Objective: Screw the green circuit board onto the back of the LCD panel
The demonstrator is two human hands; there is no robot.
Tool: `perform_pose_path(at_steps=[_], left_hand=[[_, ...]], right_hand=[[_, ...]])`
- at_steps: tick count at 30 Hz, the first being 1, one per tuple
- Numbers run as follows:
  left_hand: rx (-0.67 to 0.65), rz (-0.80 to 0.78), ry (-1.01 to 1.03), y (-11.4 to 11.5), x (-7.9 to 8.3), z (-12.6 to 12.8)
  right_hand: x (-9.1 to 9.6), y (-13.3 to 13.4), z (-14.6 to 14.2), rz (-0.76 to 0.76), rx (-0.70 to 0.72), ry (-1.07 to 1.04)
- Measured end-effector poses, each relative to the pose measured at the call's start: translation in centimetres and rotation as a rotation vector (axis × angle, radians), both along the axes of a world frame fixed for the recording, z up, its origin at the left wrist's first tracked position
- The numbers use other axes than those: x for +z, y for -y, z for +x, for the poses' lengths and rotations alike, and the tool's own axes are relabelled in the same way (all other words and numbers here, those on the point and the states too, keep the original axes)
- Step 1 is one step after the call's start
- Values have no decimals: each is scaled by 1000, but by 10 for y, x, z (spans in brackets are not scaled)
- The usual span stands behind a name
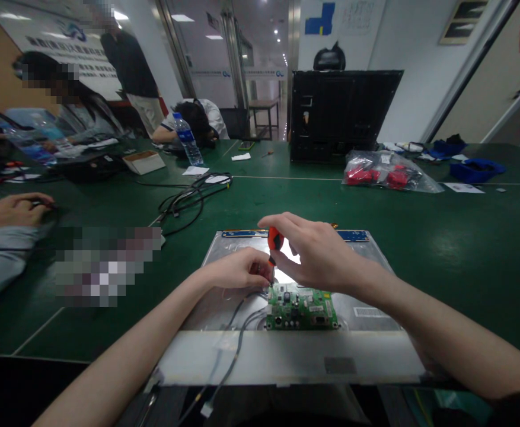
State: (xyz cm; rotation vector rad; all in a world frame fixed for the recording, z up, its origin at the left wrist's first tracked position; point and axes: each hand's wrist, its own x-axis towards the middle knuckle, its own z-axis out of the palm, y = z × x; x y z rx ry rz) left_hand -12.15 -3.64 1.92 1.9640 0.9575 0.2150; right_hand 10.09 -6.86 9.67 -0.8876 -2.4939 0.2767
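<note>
Where the work stands: midway, by my judgement. The board (302, 308) already lies on the panel (370, 279), wires (237, 314) run to its left edge, and the screwdriver (276, 239) stands upright on its upper left corner.
Left to do: that corner is in hand; whether the other corners carry screws is too small to tell.
Right hand (317, 255): wrapped over the red handle from above, gripping it.
Left hand (242, 270): fingers curled closed at the shaft's lower end; whether they pinch the shaft or a screw cannot be told.
Board: green, small and flat, crowded with parts, with connectors along its near edge. It sits towards the panel's near edge, between the two forearms.
Panel: grey metal, lying flat on the green table (464, 237), with a blue strip at its far edge and a barcode label right of the board.
Around: a co-worker's hand (10, 210) at far left; a cable bundle (192, 196) and a bag (388, 175) of red parts beyond the panel.
</note>
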Motion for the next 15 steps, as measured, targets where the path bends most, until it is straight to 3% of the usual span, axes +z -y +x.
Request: perform_pose_path(at_steps=[15], left_hand=[[-6, 29, -19, 1, 3, 0]], right_hand=[[0, 0, 1, 49, -5, -56]])
